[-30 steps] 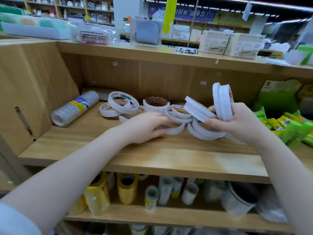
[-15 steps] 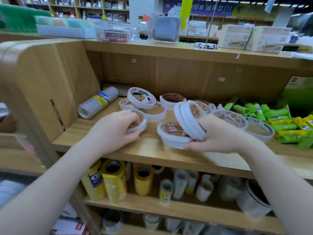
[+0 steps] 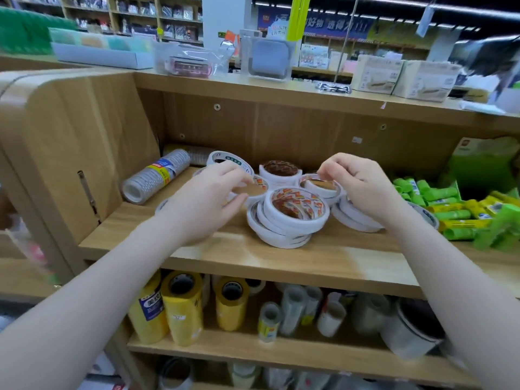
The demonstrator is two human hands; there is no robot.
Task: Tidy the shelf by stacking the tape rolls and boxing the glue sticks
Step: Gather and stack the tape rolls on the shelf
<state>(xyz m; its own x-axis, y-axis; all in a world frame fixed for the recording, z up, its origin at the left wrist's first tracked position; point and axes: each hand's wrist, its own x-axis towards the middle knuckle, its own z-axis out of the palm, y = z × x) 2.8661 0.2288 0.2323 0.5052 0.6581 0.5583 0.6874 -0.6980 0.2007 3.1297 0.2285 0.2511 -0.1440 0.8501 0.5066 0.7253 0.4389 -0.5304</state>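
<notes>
A leaning stack of white tape rolls (image 3: 287,220) sits at the middle of the wooden shelf (image 3: 253,257). More white rolls lie behind and beside it, one with a brown core (image 3: 280,170). My left hand (image 3: 208,201) pinches the rim of a tape roll (image 3: 254,190) left of the stack. My right hand (image 3: 363,187) pinches the rim of another roll (image 3: 318,187) just behind the stack, over flat rolls (image 3: 351,218). Green and yellow glue sticks (image 3: 450,209) lie loose at the right, in front of a green box (image 3: 484,164).
A long sleeve of clear tape rolls (image 3: 156,175) lies at the shelf's left by the side panel. The lower shelf holds yellow tape rolls (image 3: 183,305) and clear ones. The top board carries boxes (image 3: 377,74) and trays.
My right hand set its upright rolls down on the middle stack and moved back to another roll. My left hand shifted right onto a roll. The view moved left.
</notes>
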